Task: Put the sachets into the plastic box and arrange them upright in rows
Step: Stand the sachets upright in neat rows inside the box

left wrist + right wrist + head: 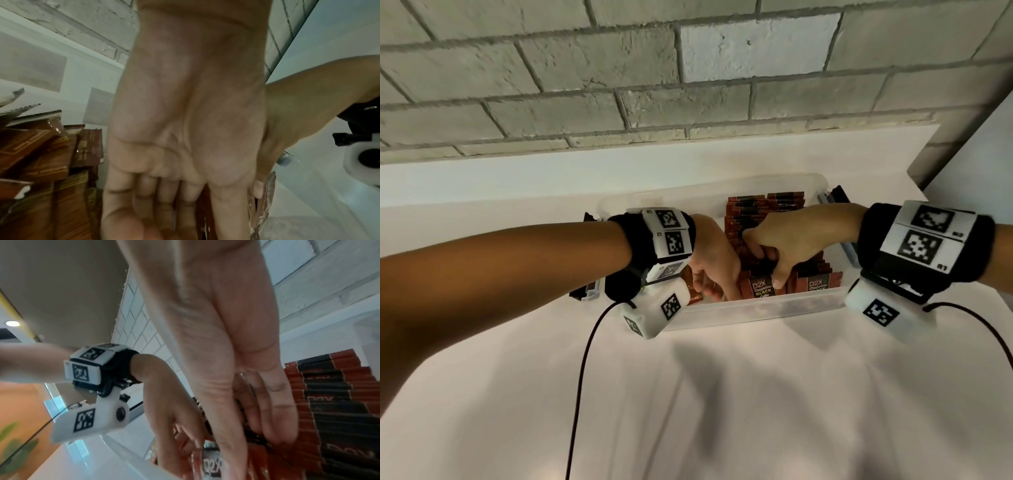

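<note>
A clear plastic box (756,310) stands on the white table. Red and black sachets (763,209) stand upright in it in rows running front to back. My right hand (768,265) reaches in from the right and pinches a bundle of these sachets, thumb on the front D2X sachet (760,291) and fingers curled behind. In the right wrist view the right hand (255,439) clamps the bundle beside the sachet rows (339,402). My left hand (714,294) dips into the box's near left part, its straight fingers (164,203) pressing against the sachets. Loose, tilted sachets (51,162) lie to its left.
A grey brick wall (688,85) rises behind the white table (722,394). The box has dark latches at its left end (585,294) and right end (839,197). Black cables (585,359) hang from both wrist cameras over the table in front of the box.
</note>
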Demonstrator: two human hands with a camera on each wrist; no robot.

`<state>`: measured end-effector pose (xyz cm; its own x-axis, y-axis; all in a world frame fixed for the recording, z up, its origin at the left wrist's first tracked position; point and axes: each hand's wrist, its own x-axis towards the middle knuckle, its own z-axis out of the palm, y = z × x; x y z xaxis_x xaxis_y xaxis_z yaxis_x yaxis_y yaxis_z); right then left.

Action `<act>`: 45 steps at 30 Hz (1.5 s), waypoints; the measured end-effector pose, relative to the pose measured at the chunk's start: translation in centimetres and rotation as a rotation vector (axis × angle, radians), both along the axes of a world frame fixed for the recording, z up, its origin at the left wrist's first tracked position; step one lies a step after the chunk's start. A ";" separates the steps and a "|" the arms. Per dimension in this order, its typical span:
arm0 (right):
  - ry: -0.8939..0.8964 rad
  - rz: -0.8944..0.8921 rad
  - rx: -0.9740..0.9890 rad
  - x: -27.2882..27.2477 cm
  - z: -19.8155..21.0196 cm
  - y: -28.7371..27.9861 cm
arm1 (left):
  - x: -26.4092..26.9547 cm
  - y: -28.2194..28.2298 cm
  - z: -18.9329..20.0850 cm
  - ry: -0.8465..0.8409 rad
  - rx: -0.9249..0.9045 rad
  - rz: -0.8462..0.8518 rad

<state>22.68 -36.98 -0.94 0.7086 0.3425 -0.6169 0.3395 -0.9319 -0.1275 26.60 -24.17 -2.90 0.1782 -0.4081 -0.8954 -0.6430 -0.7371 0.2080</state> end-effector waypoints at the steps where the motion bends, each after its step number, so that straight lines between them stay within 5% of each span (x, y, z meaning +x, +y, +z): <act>1: 0.003 0.011 -0.022 -0.1 -0.2 0.0 | 0.3 0.3 0.3 0.005 0.004 -0.031; 8: 0.132 0.055 -0.172 0.8 1.3 0.4 | 3.2 3.8 4.1 -0.228 0.005 -0.203; 11: 0.064 0.023 -0.062 2.1 2.3 1.9 | 3.9 6.1 4.0 -0.251 0.066 -0.258; 14: 0.015 0.001 0.099 3.6 2.0 5.0 | 4.0 7.9 3.2 -0.215 0.081 -0.209; 19: 0.169 -0.061 0.058 5.4 -0.4 9.7 | 3.3 9.2 1.8 -0.200 0.026 -0.129; 28: 0.462 -0.412 0.247 5.9 -3.3 11.7 | 2.8 10.0 1.4 -0.263 -0.056 -0.211; 33: 0.473 -0.512 0.359 5.1 -3.9 12.4 | 3.4 10.6 2.4 -0.286 -0.196 -0.164; 45: 0.453 -0.441 0.397 5.5 1.3 10.4 | 4.2 13.2 5.5 -0.317 -0.425 -0.012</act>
